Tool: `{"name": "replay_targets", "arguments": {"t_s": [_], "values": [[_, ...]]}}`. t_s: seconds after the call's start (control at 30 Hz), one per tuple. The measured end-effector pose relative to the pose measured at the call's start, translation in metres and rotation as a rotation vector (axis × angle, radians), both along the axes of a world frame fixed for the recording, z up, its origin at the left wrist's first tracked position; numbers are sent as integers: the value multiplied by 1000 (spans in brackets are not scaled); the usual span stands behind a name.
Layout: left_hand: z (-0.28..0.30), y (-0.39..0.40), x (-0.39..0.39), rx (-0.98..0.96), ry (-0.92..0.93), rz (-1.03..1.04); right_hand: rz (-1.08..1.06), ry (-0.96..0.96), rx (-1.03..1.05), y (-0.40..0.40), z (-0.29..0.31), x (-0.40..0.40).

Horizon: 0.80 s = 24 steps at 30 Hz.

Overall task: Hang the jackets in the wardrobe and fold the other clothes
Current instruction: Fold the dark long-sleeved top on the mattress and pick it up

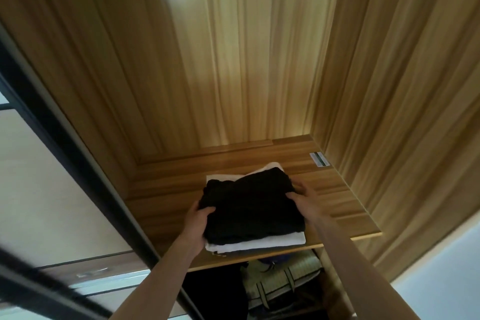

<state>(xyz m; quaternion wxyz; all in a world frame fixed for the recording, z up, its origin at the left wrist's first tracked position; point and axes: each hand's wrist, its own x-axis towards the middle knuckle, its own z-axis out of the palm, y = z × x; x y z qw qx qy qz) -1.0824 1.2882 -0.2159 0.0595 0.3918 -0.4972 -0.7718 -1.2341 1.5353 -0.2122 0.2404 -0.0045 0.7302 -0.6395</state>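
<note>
A stack of folded clothes sits on the wooden wardrobe shelf [337, 189]: a black folded garment [249, 205] on top, a white folded garment [272, 241] under it, and a darker layer barely showing at the bottom. My left hand [198, 218] grips the black garment's left edge, thumb on top. My right hand [304, 197] holds its right edge, fingers curled over the cloth. Both arms reach up from below.
Wooden walls [389, 86] close the compartment at the back and on both sides. A dark sliding-door frame [65, 138] runs along the left. Below the shelf lies a pale bag with straps [283, 291]. A small label [320, 160] sticks at the shelf's back right.
</note>
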Motion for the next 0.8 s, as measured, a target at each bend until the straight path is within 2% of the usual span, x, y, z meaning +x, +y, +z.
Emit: {"name": "replay_targets", "arguments": {"t_s": [0.07, 0.1, 0.13, 0.2, 0.23, 0.3, 0.37, 0.5, 0.67, 0.8], "values": [[-4, -3, -1, -127, -2, 57, -10, 226, 158, -3, -1, 7], [-4, -3, -1, -328, -35, 74, -31, 438, 295, -4, -2, 11], [-4, -1, -1, -614, -92, 86, -39, 667, 412, -6, -4, 15], [-4, 7, 0, -1161, -106, 39, 53, 1029, 527, -15, -7, 24], [-3, 14, -2, -1331, -58, -46, 134, 1117, 565, -20, -8, 26], [-5, 29, -9, -1556, -76, -299, 274, 1147, 668, -30, -13, 27], [-12, 38, -14, -1650, -189, -474, 333, 1075, 782, -33, -23, 24], [-28, 36, -12, -1593, -282, -613, 363, 918, 882, -27, -46, 19], [-26, 33, -12, -1579, -289, -639, 374, 897, 881, -31, -40, 19], [-11, 33, 4, -1623, -228, -628, 267, 939, 819, -31, -22, 45]]}}
